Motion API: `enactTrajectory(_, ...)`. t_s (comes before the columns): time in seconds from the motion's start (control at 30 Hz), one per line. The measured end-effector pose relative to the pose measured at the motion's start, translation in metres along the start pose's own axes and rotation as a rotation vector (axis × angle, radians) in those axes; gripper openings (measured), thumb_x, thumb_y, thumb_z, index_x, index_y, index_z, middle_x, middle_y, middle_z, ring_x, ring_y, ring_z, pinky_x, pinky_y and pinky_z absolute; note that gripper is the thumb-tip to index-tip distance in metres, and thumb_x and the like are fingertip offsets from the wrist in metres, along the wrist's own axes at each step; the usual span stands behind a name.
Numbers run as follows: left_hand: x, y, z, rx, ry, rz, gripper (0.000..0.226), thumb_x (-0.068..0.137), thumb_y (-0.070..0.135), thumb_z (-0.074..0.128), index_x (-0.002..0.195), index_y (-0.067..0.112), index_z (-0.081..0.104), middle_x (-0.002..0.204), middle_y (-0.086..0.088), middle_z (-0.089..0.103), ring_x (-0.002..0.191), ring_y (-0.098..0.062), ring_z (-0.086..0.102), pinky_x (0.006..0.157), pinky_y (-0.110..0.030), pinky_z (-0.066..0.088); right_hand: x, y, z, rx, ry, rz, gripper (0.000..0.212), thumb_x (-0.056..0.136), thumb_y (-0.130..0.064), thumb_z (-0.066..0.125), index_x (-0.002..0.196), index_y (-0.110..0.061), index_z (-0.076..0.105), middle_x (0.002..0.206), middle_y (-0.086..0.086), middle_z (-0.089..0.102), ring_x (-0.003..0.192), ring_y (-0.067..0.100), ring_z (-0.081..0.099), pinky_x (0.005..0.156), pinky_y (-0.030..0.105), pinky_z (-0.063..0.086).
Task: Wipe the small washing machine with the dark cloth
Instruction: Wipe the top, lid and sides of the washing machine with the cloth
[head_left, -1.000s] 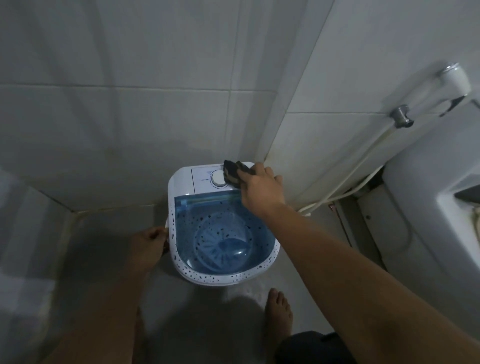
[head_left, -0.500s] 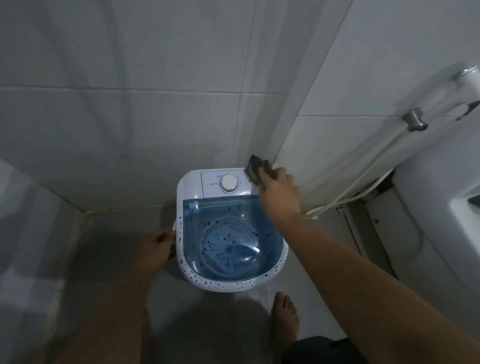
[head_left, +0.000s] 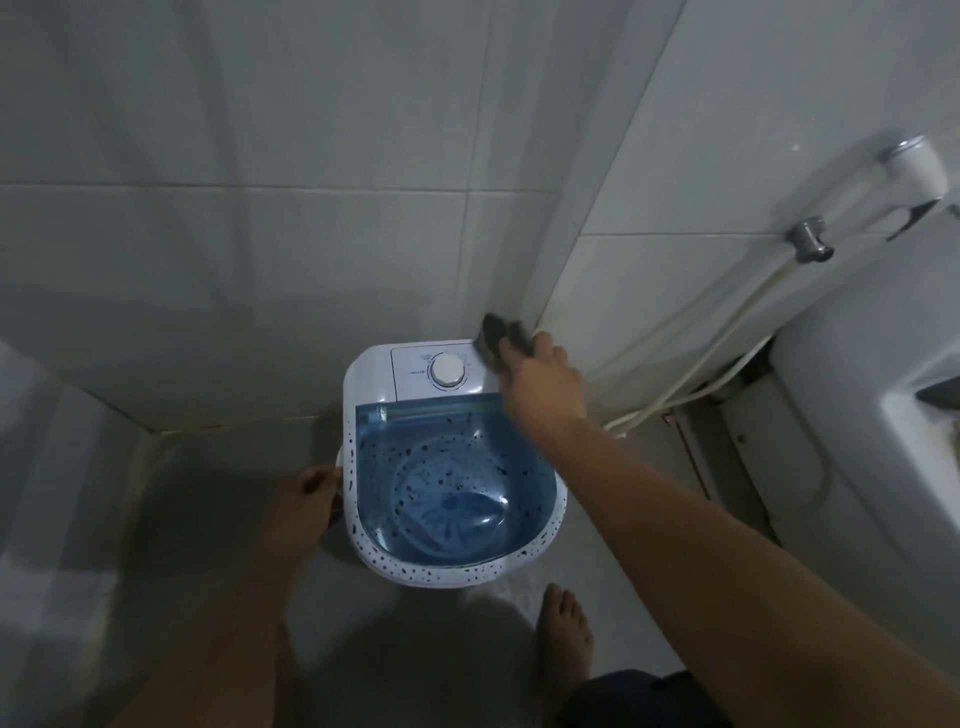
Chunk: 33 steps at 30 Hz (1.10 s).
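A small white washing machine (head_left: 371, 374) with dark speckles and a see-through blue lid stands on the floor in the tiled corner. A round white dial (head_left: 447, 372) sits on its back panel. My right hand (head_left: 545, 387) holds the dark cloth (head_left: 500, 338) pressed against the machine's back right corner, right of the dial. My left hand (head_left: 304, 501) grips the machine's left side at the rim, fingers curled on it.
Tiled walls close in behind and to the right of the machine. A white hose (head_left: 691, 364) runs down the right wall from a metal fitting (head_left: 810, 240) with a sprayer above. A white fixture (head_left: 883, 415) stands at right. My bare foot (head_left: 563, 639) is just before the machine.
My right hand has slid the cloth from over the dial to the machine's back right corner. The left hand has stayed on the machine's left side.
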<state>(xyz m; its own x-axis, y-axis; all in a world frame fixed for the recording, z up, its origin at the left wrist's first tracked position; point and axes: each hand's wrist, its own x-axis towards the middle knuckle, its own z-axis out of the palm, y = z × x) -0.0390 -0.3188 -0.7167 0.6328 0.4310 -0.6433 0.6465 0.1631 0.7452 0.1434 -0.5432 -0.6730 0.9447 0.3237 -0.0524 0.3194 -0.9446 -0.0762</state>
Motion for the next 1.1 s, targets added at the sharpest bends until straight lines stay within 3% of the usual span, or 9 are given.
enactTrajectory(0.13,0.003,-0.003,0.001,-0.009,-0.008,0.009,0.024,0.101,0.019,0.052,0.114,0.006,0.066,0.105,-0.012,0.071,0.099,-0.024,0.067,0.092,-0.039,0.052,-0.053,0.002,0.017,0.002,0.079,-0.386,0.047,0.097,-0.038,0.053,0.143,-0.026,0.050,0.115,0.014,0.052,0.098,0.033,0.052,0.075,0.045,0.051)
enactTrajectory(0.27,0.003,0.000,0.002,-0.037,-0.003,-0.013,0.020,0.101,0.014,0.049,0.108,0.004,0.065,0.102,-0.013,0.069,0.085,-0.018,0.065,0.082,-0.034,0.053,-0.001,0.007,0.003,-0.069,0.091,-0.201,0.047,0.099,-0.033,0.050,0.145,-0.032,0.045,0.123,0.014,0.050,0.107,0.035,0.050,0.089,0.049,0.046)
enactTrajectory(0.4,0.004,-0.002,-0.002,-0.006,-0.004,-0.013,0.022,0.100,0.014,0.052,0.111,0.004,0.068,0.109,-0.017,0.073,0.100,-0.029,0.069,0.088,-0.040,0.055,0.040,0.004,-0.007,0.081,-0.064,0.170,0.043,0.101,-0.026,0.046,0.143,-0.030,0.048,0.125,0.012,0.046,0.112,0.033,0.049,0.091,0.047,0.044)
enactTrajectory(0.53,0.003,0.000,0.000,-0.026,-0.013,-0.023,0.026,0.101,0.011,0.050,0.117,-0.003,0.064,0.112,-0.021,0.070,0.106,-0.036,0.066,0.089,-0.039,0.054,0.017,0.001,-0.004,0.026,-0.013,0.029,0.047,0.097,-0.025,0.051,0.144,-0.029,0.046,0.124,0.013,0.046,0.107,0.035,0.051,0.089,0.048,0.046)
enactTrajectory(0.67,0.000,-0.001,-0.001,-0.039,-0.020,-0.005,0.016,0.099,0.016,0.054,0.102,0.009,0.069,0.105,-0.015,0.072,0.096,-0.026,0.068,0.095,-0.042,0.052,-0.036,0.013,0.014,-0.062,0.060,-0.291,0.053,0.089,-0.025,0.061,0.141,-0.028,0.052,0.118,0.014,0.051,0.099,0.036,0.053,0.080,0.048,0.048)
enactTrajectory(0.73,0.002,-0.002,-0.003,-0.028,-0.027,0.002,0.016,0.099,0.018,0.055,0.101,0.014,0.070,0.105,-0.013,0.073,0.096,-0.024,0.069,0.094,-0.041,0.053,-0.027,0.021,0.010,-0.058,0.058,-0.217,0.052,0.091,-0.024,0.058,0.142,-0.031,0.050,0.118,0.013,0.050,0.100,0.035,0.054,0.083,0.048,0.049)
enactTrajectory(0.87,0.004,0.000,-0.002,-0.032,-0.029,-0.022,0.022,0.101,0.015,0.050,0.113,0.005,0.066,0.111,-0.017,0.070,0.091,-0.022,0.066,0.095,-0.042,0.051,0.000,0.002,-0.003,0.036,-0.021,0.142,0.051,0.095,-0.018,0.052,0.145,-0.031,0.046,0.125,0.012,0.045,0.111,0.034,0.049,0.093,0.048,0.044)
enactTrajectory(1.03,-0.001,0.002,0.003,-0.038,-0.008,-0.020,0.026,0.102,0.012,0.048,0.118,-0.003,0.062,0.110,-0.018,0.067,0.089,-0.022,0.065,0.094,-0.040,0.049,-0.010,-0.012,-0.004,-0.104,-0.024,-0.140,0.053,0.093,-0.021,0.052,0.144,-0.025,0.043,0.130,0.016,0.045,0.113,0.037,0.049,0.092,0.051,0.043)
enactTrajectory(1.1,0.000,0.002,0.002,-0.027,-0.001,-0.015,0.025,0.101,0.014,0.049,0.117,0.000,0.064,0.106,-0.015,0.069,0.088,-0.019,0.066,0.091,-0.038,0.050,0.005,0.007,-0.012,-0.141,-0.042,-0.065,0.050,0.092,-0.019,0.054,0.141,-0.024,0.046,0.127,0.014,0.046,0.111,0.035,0.051,0.092,0.049,0.044)
